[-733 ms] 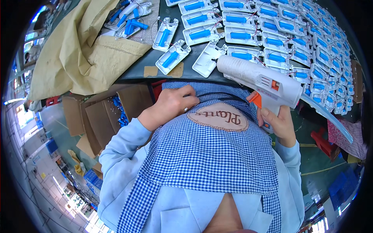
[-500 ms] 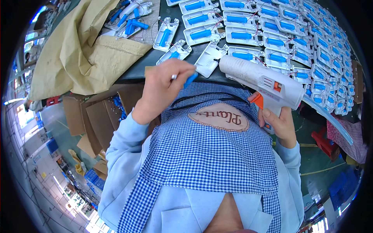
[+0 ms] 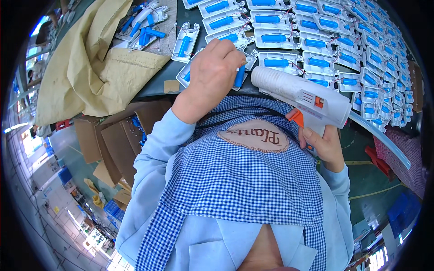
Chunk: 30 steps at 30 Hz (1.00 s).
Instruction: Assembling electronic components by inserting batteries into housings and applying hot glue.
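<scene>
Pinched in the fingers of my left hand (image 3: 212, 74) is a blue cylindrical battery cell (image 3: 240, 77). It is held over a white plastic shell (image 3: 252, 58) at the table's near edge; the hand hides much of that shell, so I cannot tell if the cell touches it. My right hand (image 3: 326, 143) grips a white hot glue gun (image 3: 312, 97) by its handle, fingers by the orange trigger (image 3: 297, 118). The gun's wide pale nozzle end points left, close to the shell. A long translucent glue stick (image 3: 382, 140) sticks out of its back.
Rows of white shells with blue cells and thin wires (image 3: 275, 39) cover the table's middle and right. A loose pile of cells and shells (image 3: 147, 34) lies at the back left, beside tan sheeting (image 3: 97, 67). Cardboard boxes (image 3: 115, 140) stand below the table's left edge.
My left hand has moved right and away from me, carrying the blue battery cell over the white shell. My right hand and the glue gun have hardly moved.
</scene>
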### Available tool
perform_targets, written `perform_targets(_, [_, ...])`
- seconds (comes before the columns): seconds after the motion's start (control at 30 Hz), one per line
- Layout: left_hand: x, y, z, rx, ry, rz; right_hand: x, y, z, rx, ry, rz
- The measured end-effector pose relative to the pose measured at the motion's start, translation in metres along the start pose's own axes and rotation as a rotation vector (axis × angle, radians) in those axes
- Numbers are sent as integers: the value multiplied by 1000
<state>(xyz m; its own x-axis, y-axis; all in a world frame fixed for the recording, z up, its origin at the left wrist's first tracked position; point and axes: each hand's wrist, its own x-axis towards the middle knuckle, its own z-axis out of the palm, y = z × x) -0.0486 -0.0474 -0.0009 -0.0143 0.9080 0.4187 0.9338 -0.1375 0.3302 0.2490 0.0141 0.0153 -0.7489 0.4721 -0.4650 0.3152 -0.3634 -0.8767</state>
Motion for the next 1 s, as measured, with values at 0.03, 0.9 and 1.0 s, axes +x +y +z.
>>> perform_targets(0.03, [3, -2, -2, -2, -45, 27, 0, 1, 0, 6, 5, 2])
perform_targets(0.9, [-36, 13, -31, -16, -54, -72, 15, -9, 10, 22, 31, -28])
perform_targets(1.0, [-41, 17, -25, 19, -71, -92, 17, -12, 10, -2, 10, -26])
